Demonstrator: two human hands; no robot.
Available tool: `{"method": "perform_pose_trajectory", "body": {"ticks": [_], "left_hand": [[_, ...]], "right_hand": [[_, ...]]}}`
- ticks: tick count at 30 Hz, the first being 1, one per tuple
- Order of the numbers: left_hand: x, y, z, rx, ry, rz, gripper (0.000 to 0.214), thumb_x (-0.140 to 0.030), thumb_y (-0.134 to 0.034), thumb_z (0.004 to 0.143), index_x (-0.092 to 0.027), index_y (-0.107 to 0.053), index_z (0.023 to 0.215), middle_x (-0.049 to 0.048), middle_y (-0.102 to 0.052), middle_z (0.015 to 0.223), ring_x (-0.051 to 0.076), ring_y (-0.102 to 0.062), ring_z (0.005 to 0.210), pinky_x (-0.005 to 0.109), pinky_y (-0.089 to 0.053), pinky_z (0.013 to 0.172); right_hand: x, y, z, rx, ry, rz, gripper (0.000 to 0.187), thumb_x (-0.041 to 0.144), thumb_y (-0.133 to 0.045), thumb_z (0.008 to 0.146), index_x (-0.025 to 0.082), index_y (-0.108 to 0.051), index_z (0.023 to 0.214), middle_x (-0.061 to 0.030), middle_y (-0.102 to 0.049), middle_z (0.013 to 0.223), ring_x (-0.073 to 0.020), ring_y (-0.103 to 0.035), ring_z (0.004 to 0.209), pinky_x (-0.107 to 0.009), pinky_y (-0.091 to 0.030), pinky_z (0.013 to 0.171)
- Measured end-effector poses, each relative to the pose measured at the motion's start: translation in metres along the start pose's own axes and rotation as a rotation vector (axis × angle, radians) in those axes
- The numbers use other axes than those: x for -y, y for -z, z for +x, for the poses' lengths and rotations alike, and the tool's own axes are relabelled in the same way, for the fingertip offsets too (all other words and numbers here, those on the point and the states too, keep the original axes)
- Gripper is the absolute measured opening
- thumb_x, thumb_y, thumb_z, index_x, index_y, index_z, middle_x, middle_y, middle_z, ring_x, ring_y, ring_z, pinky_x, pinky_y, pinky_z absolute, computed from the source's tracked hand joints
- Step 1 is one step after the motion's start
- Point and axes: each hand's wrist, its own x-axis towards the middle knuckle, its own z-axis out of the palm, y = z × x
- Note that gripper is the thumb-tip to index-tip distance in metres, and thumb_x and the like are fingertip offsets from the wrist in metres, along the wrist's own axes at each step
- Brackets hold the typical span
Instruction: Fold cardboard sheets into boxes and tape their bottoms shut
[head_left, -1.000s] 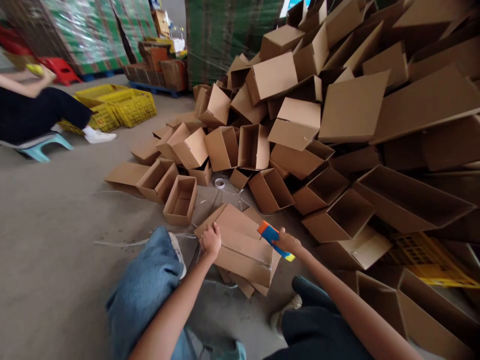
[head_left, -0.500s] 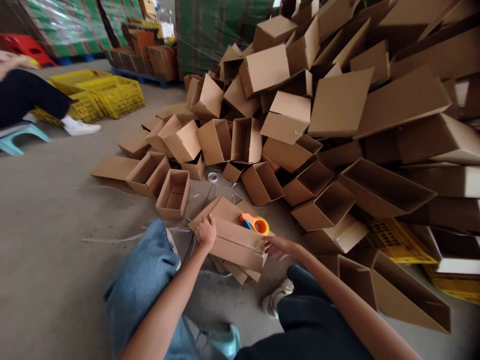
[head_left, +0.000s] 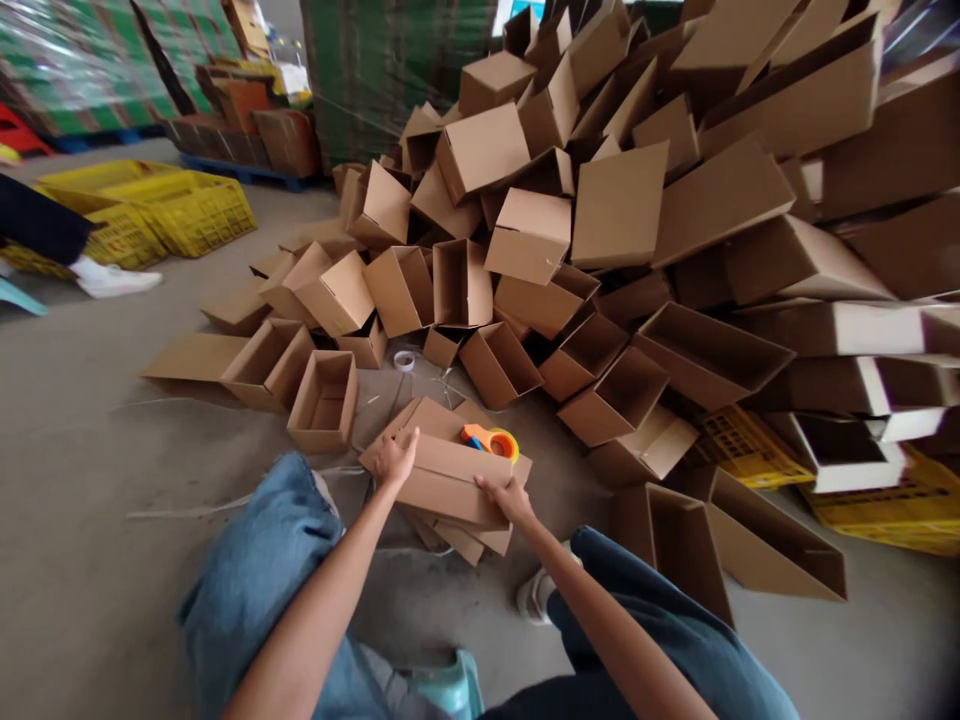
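Observation:
A long brown cardboard box [head_left: 450, 487] lies between my hands on several flat cardboard pieces [head_left: 469, 542]. My left hand [head_left: 395, 460] is closed around its left end, with the thumb on top. At the right end, my right hand [head_left: 507, 497] grips the box, fingers bent over its upper face. Just behind the box, an orange tape dispenser [head_left: 491, 440] with a yellow roll rests on the cardboard. The undersides of both hands' grips are hidden.
A large heap of brown cardboard boxes [head_left: 529, 235] rises ahead and to the right. A white tape roll [head_left: 404, 361] and plastic strips lie on the floor. Yellow crates [head_left: 180, 210] stand at the left near another person's leg [head_left: 45, 220]. A light-blue stool [head_left: 450, 685] is below me.
My right hand has moved from beside the box's right end onto it and closed there. My left hand stays on the left end. The view has swung to the right.

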Motion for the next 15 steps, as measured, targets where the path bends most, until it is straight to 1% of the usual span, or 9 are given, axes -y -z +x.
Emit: {"method": "perform_pose_trajectory", "body": {"ticks": [2, 4, 6, 8, 10, 15], "left_hand": [[0.004, 0.006, 0.002, 0.102, -0.034, -0.04, 0.089, -0.074, -0.059, 0.067, -0.009, -0.049, 0.126, 0.0251, -0.059, 0.127, 0.038, -0.055, 0.12, 0.042, -0.043, 0.093], [0.011, 0.01, 0.005, 0.186, -0.082, -0.067, 0.1, -0.07, -0.073, 0.054, -0.01, -0.044, 0.128, 0.024, -0.055, 0.132, 0.037, -0.051, 0.124, 0.039, -0.041, 0.097], [0.019, 0.012, 0.007, 0.245, -0.147, -0.088, 0.105, -0.062, -0.082, 0.046, -0.013, -0.041, 0.13, 0.0216, -0.054, 0.135, 0.034, -0.051, 0.126, 0.036, -0.04, 0.099], [0.026, 0.011, 0.008, 0.276, -0.194, -0.097, 0.106, -0.055, -0.085, 0.044, -0.016, -0.038, 0.13, 0.0192, -0.053, 0.136, 0.031, -0.051, 0.126, 0.034, -0.04, 0.099], [0.029, 0.009, 0.009, 0.272, -0.203, -0.086, 0.105, -0.053, -0.086, 0.044, -0.016, -0.037, 0.13, 0.0188, -0.053, 0.137, 0.03, -0.05, 0.127, 0.033, -0.039, 0.1], [0.027, 0.006, 0.011, 0.256, -0.186, -0.074, 0.107, -0.05, -0.087, 0.044, -0.017, -0.035, 0.131, 0.0186, -0.054, 0.136, 0.03, -0.051, 0.126, 0.033, -0.039, 0.1]], "right_hand": [[0.0, 0.0, 0.003, -0.012, -0.019, -0.019, 0.085, 0.073, -0.059, 0.069, 0.01, -0.049, 0.126, -0.0191, -0.057, 0.129, -0.0312, -0.055, 0.119, -0.036, -0.045, 0.095], [-0.001, -0.001, 0.005, -0.006, -0.018, -0.017, 0.089, 0.074, -0.059, 0.067, 0.01, -0.048, 0.128, -0.0188, -0.057, 0.129, -0.0307, -0.055, 0.12, -0.037, -0.046, 0.095], [-0.001, -0.001, 0.007, -0.006, -0.007, -0.01, 0.09, 0.074, -0.061, 0.066, 0.011, -0.048, 0.129, -0.0178, -0.057, 0.129, -0.0301, -0.055, 0.12, -0.036, -0.046, 0.095], [-0.002, -0.002, 0.008, -0.005, 0.013, -0.001, 0.087, 0.073, -0.062, 0.065, 0.012, -0.051, 0.127, -0.0175, -0.058, 0.128, -0.03, -0.055, 0.12, -0.036, -0.046, 0.095], [-0.002, -0.001, 0.009, 0.001, 0.024, 0.018, 0.084, 0.071, -0.064, 0.065, 0.013, -0.054, 0.124, -0.0167, -0.06, 0.126, -0.0299, -0.056, 0.119, -0.036, -0.047, 0.094], [-0.005, -0.002, 0.013, -0.015, 0.048, 0.065, 0.076, 0.068, -0.067, 0.064, 0.017, -0.057, 0.12, -0.0137, -0.063, 0.121, -0.0294, -0.058, 0.116, -0.037, -0.048, 0.091]]}}
